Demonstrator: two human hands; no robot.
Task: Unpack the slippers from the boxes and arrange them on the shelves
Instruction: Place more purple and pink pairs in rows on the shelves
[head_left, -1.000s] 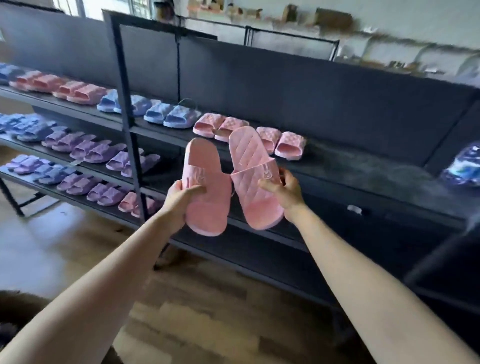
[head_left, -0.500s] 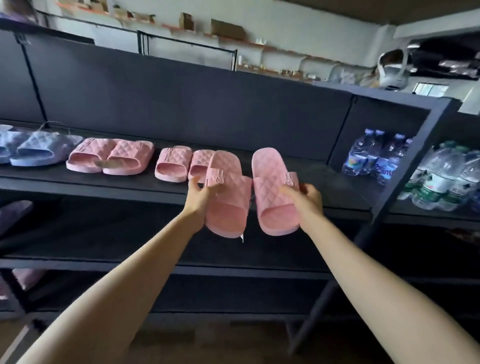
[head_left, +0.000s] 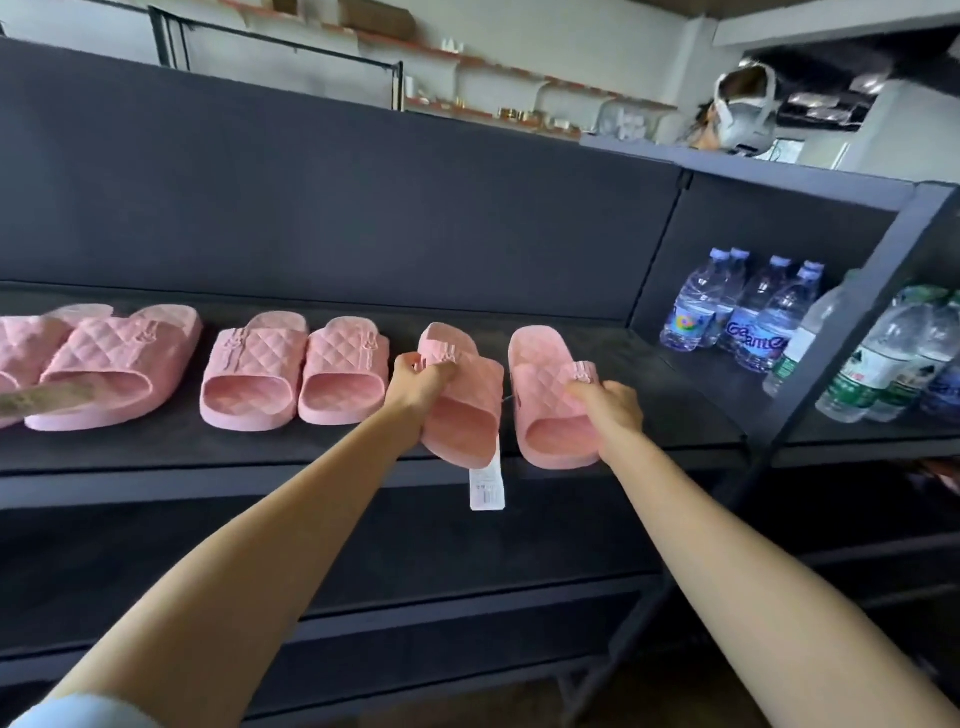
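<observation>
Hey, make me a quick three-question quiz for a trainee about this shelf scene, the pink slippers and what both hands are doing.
1. True or false: the right hand holds nothing.
2. What hangs below the left slipper, which the left hand grips? A) a white tag B) a blue ribbon C) a metal key
3. Fill in: at the right end of the shelf stand water ____.
Key: 1 false, it grips the right slipper; 2 A; 3 bottles.
</observation>
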